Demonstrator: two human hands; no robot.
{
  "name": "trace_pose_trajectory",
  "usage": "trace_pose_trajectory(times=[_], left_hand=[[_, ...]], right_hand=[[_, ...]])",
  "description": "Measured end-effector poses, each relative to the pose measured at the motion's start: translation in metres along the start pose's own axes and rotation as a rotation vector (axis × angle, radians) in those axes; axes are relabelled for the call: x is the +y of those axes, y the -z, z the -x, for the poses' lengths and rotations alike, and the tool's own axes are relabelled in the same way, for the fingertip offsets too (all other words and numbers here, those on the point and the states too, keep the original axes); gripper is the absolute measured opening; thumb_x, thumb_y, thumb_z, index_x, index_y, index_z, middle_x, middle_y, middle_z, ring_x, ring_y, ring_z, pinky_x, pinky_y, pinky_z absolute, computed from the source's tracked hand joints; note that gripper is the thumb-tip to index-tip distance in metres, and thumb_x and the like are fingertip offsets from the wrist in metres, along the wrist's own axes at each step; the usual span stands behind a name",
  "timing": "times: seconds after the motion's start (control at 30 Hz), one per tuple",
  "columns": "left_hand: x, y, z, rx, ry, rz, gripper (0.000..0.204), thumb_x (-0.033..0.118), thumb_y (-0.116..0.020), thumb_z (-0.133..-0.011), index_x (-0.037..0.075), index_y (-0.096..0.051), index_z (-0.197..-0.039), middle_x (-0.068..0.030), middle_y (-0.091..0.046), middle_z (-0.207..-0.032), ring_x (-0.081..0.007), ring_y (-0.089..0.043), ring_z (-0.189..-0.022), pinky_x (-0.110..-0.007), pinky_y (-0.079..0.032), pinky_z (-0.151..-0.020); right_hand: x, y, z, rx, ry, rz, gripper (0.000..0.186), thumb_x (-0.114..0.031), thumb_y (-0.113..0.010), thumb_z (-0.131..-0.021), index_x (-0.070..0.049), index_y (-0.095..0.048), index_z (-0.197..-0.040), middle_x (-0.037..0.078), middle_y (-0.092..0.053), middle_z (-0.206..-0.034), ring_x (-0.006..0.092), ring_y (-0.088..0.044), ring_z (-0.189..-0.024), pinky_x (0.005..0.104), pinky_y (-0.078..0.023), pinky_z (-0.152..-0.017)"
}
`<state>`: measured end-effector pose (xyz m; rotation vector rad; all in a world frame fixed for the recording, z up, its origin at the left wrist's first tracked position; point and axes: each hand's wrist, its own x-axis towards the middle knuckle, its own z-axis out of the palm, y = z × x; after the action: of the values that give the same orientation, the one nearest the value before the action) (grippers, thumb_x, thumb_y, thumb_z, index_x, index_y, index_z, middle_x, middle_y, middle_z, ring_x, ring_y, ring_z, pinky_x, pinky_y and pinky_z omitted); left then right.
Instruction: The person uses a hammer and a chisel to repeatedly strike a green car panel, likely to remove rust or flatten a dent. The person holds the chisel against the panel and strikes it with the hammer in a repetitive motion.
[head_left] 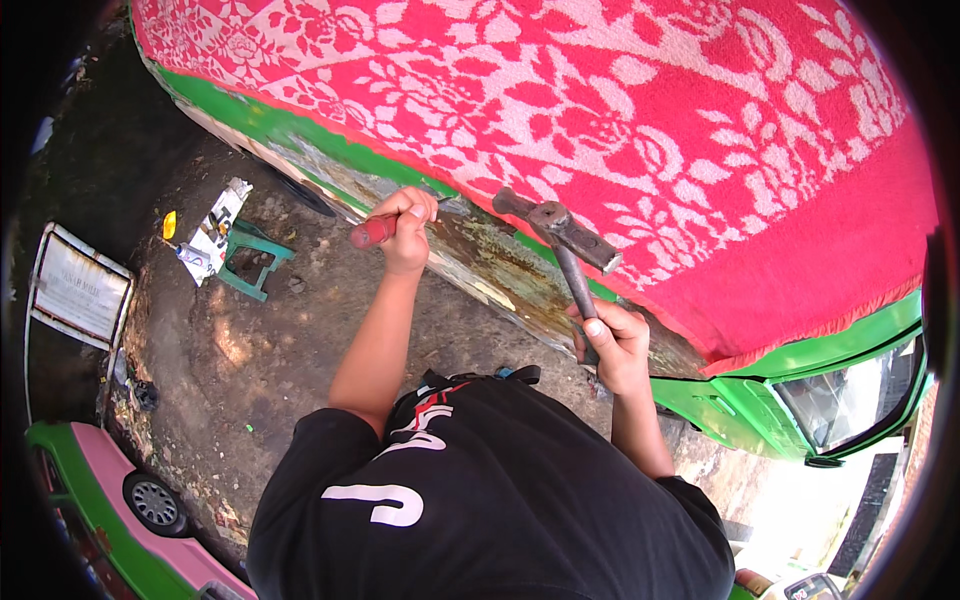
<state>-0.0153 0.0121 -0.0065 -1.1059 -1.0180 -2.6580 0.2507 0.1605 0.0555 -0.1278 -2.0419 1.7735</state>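
Observation:
My left hand [408, 228] is closed round the red handle of a screwdriver [373, 233]; its thin shaft points at the car's side, and whether the tip touches cannot be made out. A hammer [572, 262] with a worn metal head is in my right hand [624, 347], its fingers wrapped round the lower handle and the head tilted up. In front of both hands is the scraped, rusty side panel [505, 262] of a green car. A red blanket with pale flowers [600, 120] covers the car's upper part, just beyond the hammer head.
On the ground at left stands a small green plastic stool [252, 262], beside a white board with tools [215, 232] and a yellow item [169, 224]. An open green door [735, 410] is at right. A pink and green car [120, 490] stands behind at lower left, near a framed sign [80, 285].

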Motion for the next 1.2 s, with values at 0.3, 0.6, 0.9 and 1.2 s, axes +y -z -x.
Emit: trace_pose_trajectory(times=[0.3,0.6,0.9,1.2], left_hand=[[-0.004,-0.010,-0.001,0.030,-0.019,-0.068,0.029,0.004,-0.052,-0.081,0.006,-0.032,-0.060,-0.0030,-0.037,-0.058,-0.0151,-0.036,-0.055,-0.033,-0.038,-0.057],[-0.006,-0.014,0.000,0.075,-0.043,-0.079,0.031,0.006,-0.052,-0.083,0.007,-0.032,-0.060,-0.0025,-0.035,-0.057,-0.0147,-0.034,-0.053,-0.033,-0.037,-0.055],[-0.005,-0.017,0.002,0.053,0.034,-0.177,0.034,0.005,-0.054,-0.085,0.006,-0.031,-0.060,-0.0036,-0.039,-0.059,-0.0160,-0.039,-0.056,-0.033,-0.038,-0.055],[-0.001,0.006,0.006,-0.084,-0.065,-0.260,0.035,0.009,-0.051,-0.089,0.005,-0.031,-0.060,-0.0036,-0.037,-0.057,-0.0148,-0.034,-0.053,-0.033,-0.036,-0.053]], right_hand=[[0.027,0.028,-0.002,-0.026,-0.040,-0.118,0.026,-0.021,-0.063,-0.096,0.002,-0.069,-0.107,-0.001,-0.056,-0.063,0.0063,-0.052,-0.051,0.0235,-0.041,-0.047],[0.047,0.046,-0.010,-0.079,-0.107,-0.221,0.027,-0.021,-0.063,-0.096,0.002,-0.068,-0.109,0.001,-0.059,-0.071,0.0063,-0.051,-0.054,0.0237,-0.042,-0.049],[0.063,0.038,-0.013,-0.162,-0.114,-0.211,0.028,-0.019,-0.061,-0.096,0.005,-0.066,-0.108,0.003,-0.058,-0.067,0.0094,-0.053,-0.054,0.0244,-0.042,-0.050],[0.044,-0.005,-0.004,-0.031,-0.078,-0.009,0.022,-0.017,-0.062,-0.095,0.002,-0.068,-0.105,0.000,-0.058,-0.064,0.0067,-0.053,-0.051,0.0235,-0.042,-0.048]])
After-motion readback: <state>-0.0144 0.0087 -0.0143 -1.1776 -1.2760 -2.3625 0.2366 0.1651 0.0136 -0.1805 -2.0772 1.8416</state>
